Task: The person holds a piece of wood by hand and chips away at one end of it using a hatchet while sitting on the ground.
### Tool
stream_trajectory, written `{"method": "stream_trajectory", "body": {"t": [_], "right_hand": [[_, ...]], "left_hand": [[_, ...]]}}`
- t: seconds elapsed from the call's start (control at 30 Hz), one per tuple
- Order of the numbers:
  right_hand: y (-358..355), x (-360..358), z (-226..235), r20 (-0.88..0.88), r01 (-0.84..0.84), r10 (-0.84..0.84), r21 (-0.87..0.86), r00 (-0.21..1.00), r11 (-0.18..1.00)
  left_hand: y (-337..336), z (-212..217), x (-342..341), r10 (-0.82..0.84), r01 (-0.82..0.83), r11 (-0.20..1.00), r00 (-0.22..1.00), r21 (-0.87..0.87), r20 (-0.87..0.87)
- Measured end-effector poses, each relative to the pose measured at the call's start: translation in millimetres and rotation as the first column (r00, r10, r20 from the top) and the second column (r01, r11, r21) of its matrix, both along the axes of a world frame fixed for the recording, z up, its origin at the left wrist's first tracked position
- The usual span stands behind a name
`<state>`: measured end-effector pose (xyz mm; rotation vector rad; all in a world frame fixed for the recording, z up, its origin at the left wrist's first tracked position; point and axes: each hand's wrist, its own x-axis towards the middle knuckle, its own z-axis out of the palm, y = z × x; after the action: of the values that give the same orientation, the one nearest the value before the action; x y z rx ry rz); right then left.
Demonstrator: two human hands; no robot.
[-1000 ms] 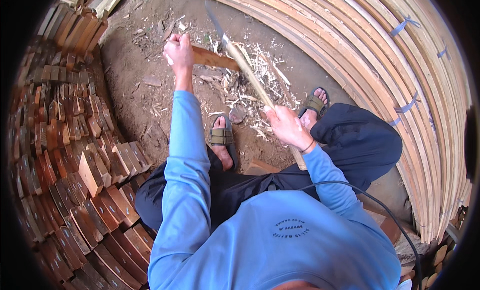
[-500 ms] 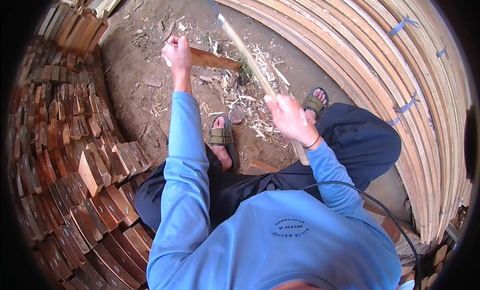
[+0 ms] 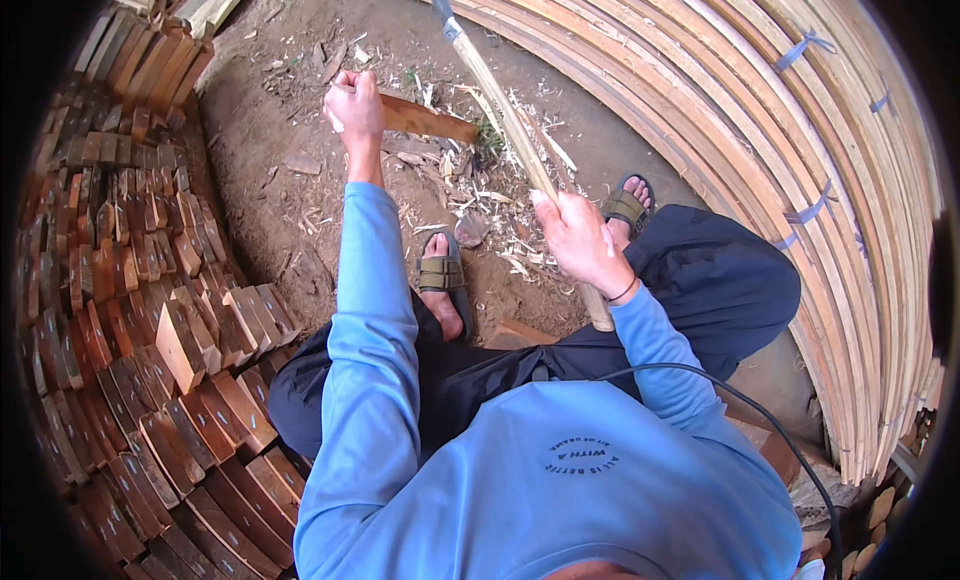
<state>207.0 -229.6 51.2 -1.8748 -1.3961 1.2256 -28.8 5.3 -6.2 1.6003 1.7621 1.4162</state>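
Reddish-brown wood billet (image 3: 428, 120) lies on the dirt at 12 o'clock, long axis running 9-to-3, your left hand (image 3: 354, 104) clenched round its near end. Your right hand (image 3: 578, 238) grips a pale tool handle (image 3: 512, 128) raised toward 11; its blade is cut off at the frame's top. Stacked wood pieces (image 3: 150, 310) sit at 9.

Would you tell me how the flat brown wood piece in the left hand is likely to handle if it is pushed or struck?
The wood piece looks stiff; it juts straight from the left hand. Thin and flat, it is probably light and unlikely to roll. Shavings beneath suggest it chips or splits readily.
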Motion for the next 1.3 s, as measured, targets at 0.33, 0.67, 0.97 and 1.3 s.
{"method": "stream_trajectory", "body": {"t": [0.33, 0.67, 0.97, 1.3], "right_hand": [[0, 5, -17, 0.128, -0.126, 0.122, 0.02, 0.984, 0.992], [-11, -2, -61, 0.152, -0.217, 0.223, -0.053, 0.963, 0.975], [-24, -6, -86, 0.171, -0.191, 0.205, -0.094, 0.964, 0.977], [-20, -12, -63, 0.182, -0.077, 0.056, 0.111, 0.982, 0.991]], "left_hand": [[-5, 1, 2, 0.012, -0.012, 1.0, 1.0, 0.0, -0.005], [-3, -4, 0, -0.007, 0.007, 1.0, 1.0, -0.002, -0.007], [2, -1, 6, -0.015, 0.015, 1.0, 1.0, 0.005, 0.001], [1, -1, 3, -0.025, 0.025, 1.0, 1.0, 0.018, 0.013]]}}
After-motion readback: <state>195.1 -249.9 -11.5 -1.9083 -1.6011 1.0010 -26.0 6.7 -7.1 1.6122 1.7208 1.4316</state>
